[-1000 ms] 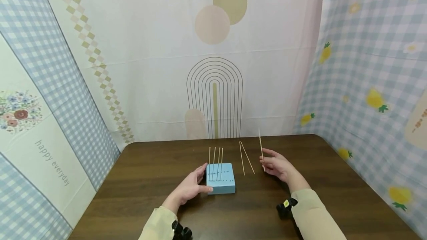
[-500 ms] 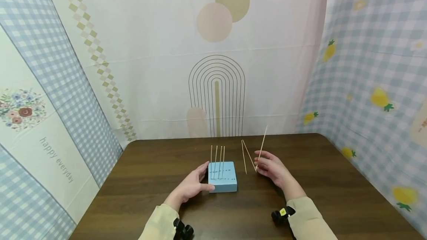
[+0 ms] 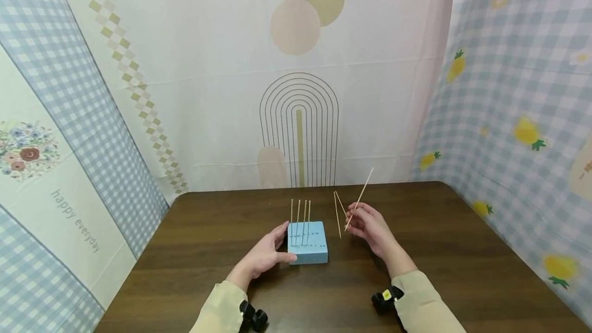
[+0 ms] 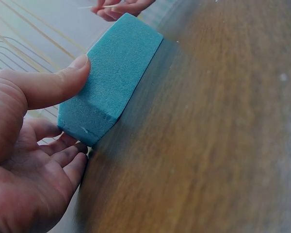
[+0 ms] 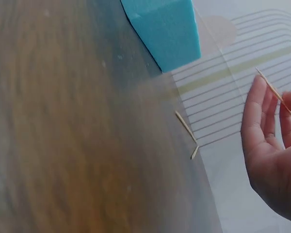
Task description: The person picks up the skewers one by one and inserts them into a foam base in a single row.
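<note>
A blue foam block (image 3: 311, 257) with rows of small holes sits on the table, several thin wooden skewers (image 3: 298, 215) standing upright in its left part. My left hand (image 3: 262, 258) grips the block's left end, the thumb (image 4: 63, 85) on its near face and the other fingers at the side and behind. To the right, my right hand (image 3: 375, 231) pinches one skewer (image 3: 366, 183) above the table; it slants, upper end to the right. The right wrist view shows this skewer (image 5: 269, 85) between thumb and fingers. Beneath and left of that hand lie two loose skewers (image 3: 337, 216).
The dark brown wooden table (image 3: 208, 230) ends at a patterned cloth backdrop (image 3: 222, 117). Checked cloth (image 3: 499, 81) hangs along the right side, with more cloth on the left. A black wrist camera (image 3: 386, 299) is strapped to each wrist.
My right hand has moved left toward the block and over the loose skewers. Its skewer has tilted from nearly upright to slanting right. My left hand keeps its grip on the block.
</note>
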`<state>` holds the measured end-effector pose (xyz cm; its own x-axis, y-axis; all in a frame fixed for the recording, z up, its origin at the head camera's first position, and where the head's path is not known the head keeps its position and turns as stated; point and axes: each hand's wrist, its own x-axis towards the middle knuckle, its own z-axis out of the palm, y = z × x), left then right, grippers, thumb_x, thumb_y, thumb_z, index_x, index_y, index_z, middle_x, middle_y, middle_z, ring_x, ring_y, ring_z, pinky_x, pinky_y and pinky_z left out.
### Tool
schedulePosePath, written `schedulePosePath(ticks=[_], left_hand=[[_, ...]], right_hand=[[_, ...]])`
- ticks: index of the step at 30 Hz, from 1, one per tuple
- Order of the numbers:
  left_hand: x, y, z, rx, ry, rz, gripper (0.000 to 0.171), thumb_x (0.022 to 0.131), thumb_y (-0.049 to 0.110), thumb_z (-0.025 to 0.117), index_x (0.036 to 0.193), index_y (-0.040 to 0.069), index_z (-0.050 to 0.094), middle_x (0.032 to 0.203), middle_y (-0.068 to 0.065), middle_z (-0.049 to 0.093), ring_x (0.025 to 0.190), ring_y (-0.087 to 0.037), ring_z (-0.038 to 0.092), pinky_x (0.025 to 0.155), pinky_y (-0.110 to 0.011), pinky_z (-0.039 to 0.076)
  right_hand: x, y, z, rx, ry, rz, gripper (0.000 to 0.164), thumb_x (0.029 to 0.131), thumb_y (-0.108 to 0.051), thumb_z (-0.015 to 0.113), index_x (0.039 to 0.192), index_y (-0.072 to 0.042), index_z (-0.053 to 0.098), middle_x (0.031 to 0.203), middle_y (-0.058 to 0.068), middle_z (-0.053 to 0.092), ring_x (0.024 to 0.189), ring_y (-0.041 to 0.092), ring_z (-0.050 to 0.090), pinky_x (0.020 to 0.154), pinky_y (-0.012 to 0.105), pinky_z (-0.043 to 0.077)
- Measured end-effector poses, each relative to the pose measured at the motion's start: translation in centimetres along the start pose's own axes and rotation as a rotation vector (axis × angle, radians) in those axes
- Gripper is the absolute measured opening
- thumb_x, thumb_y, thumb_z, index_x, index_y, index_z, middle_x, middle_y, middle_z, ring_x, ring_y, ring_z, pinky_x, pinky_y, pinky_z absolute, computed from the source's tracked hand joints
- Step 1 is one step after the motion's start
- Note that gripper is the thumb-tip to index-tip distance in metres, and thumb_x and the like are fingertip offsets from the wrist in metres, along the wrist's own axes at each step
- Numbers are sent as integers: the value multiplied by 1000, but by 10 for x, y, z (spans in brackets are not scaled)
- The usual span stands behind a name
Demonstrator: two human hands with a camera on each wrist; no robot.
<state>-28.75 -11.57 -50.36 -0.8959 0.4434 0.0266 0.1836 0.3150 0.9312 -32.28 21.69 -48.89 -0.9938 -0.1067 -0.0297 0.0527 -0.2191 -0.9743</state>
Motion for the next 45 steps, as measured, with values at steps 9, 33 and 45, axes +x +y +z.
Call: schedulePosePath(ticks=[9,33,45], left_hand=[[1,3,0,20,5,-7,102,90,12,87,169,-1,23,175,-23,21,159,-44,25,127,-57,24],[2,0,-1,15,11,-17,103,90,13,87,168,-3,23,174,-24,22,159,-44,25,127,-57,24],[2,1,0,10,3,-7,103,89,12,88,168,-4,22,174,-26,22,159,-45,25,127,-58,23]], right_hand=[[-4,-5,18,31,3,-119,27,106,-3,62,131,-8,55,104,10,72,94,22,74,87,37,64],[-23,-5,72,-210,-105,-279,36,104,-7,71,138,-5,63,112,30,71,89,20,76,87,45,64],[-26,-7,74,-285,-104,-322,22,108,-16,66,125,-2,67,114,35,69,90,24,75,85,43,65]])
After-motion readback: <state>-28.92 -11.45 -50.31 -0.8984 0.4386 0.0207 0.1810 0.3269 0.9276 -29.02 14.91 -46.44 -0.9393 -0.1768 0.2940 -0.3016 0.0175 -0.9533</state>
